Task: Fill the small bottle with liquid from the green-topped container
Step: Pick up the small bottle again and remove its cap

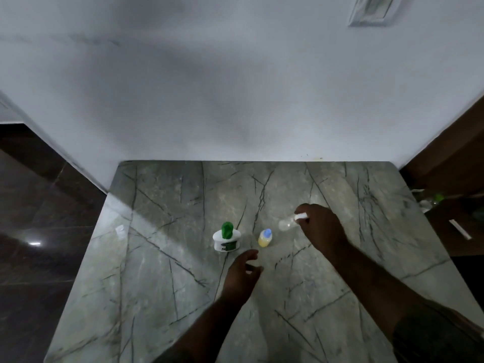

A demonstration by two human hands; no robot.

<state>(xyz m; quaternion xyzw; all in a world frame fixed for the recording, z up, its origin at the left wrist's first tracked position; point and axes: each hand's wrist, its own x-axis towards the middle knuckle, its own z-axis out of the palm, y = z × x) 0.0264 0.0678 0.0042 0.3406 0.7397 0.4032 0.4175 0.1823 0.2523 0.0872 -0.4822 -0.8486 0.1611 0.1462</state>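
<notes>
A white container with a green top [226,239] stands upright near the middle of the grey marble table [162,271]. To its right stands a small bottle [265,238] with a blue cap and yellowish liquid inside. My right hand [323,229] holds a small clear bottle [287,223] by its white cap end, tilted with its base pointing left, just above the table. My left hand [242,277] hovers in front of the two standing items, fingers apart, holding nothing.
A white wall runs along the table's far edge. Dark floor tiles [34,218] lie to the left. Brown furniture [450,166] with some clutter sits at the right, beyond the table's edge.
</notes>
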